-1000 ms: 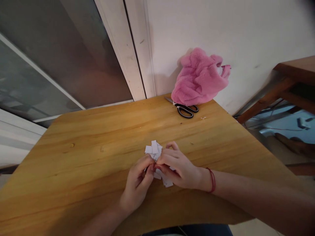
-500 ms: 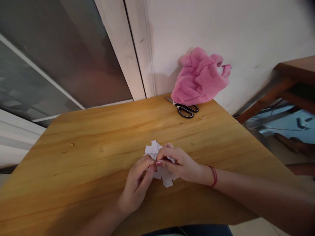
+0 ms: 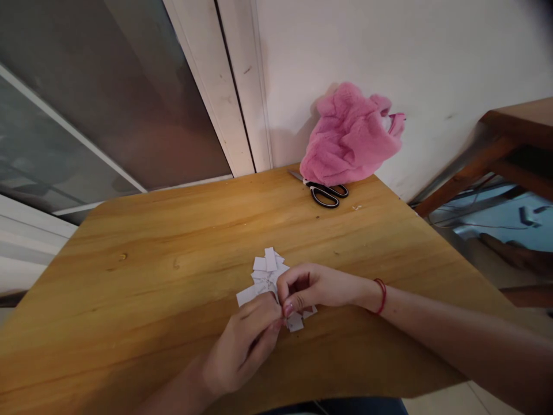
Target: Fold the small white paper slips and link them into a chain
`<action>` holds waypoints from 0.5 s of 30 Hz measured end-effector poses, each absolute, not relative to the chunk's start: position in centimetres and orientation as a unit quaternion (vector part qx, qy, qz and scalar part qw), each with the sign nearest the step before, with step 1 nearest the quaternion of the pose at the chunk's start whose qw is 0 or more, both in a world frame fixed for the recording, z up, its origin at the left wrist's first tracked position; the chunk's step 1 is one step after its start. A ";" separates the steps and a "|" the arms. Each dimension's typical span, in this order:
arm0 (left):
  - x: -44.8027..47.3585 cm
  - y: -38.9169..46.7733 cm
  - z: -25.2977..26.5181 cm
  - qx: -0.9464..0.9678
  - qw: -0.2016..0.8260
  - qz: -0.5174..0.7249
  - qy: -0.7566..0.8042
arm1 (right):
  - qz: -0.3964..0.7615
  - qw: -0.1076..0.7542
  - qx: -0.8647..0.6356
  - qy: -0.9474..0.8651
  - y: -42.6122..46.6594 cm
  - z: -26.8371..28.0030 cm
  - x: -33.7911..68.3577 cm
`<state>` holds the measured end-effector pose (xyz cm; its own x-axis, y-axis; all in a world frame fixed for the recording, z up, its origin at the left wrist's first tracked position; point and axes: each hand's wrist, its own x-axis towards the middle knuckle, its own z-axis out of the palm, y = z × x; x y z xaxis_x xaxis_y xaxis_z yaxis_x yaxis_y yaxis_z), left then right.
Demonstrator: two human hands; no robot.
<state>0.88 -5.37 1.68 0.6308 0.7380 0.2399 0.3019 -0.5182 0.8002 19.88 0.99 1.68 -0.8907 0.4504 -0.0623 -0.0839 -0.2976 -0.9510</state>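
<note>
Several small white paper slips (image 3: pixel 271 260) lie in an overlapping pile near the table's front, some with faint marks on them. Over the pile's lower part, my left hand (image 3: pixel 248 334) is closed, thumb and forefinger pinched together. My right hand (image 3: pixel 309 291), with a red cord on its wrist, is pinched as well. The fingertips of both hands meet just above the slips. Whatever is between them is too small and too covered by the fingers to make out. Part of the pile is hidden under my hands.
Black-handled scissors (image 3: pixel 326 194) lie at the table's (image 3: pixel 173 230) back edge, blades partly beside a fluffy pink bundle (image 3: pixel 349 138) that leans on the white wall. A tiny scrap (image 3: pixel 123 257) lies at left. To the right stands a wooden piece of furniture (image 3: pixel 518 124).
Both hands have shifted slightly toward me and to the right, fingertips still together. More of the pile's left side now shows.
</note>
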 end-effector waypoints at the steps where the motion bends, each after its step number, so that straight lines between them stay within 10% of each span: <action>1: 0.9 -5.4 1.9 0.826 0.378 0.284 0.307 | 0.799 0.158 -0.158 -0.559 1.0 1.6 19.9; 15: 1.4 -5.9 2.6 0.828 0.423 0.248 0.273 | 0.820 0.075 -0.151 -0.547 1.1 0.5 20.0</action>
<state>1.38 -5.92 2.65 0.7273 0.6624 0.1795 0.2428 -0.4931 0.8354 20.04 1.05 0.52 -0.9434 0.2873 -0.1658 0.0429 -0.3898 -0.9199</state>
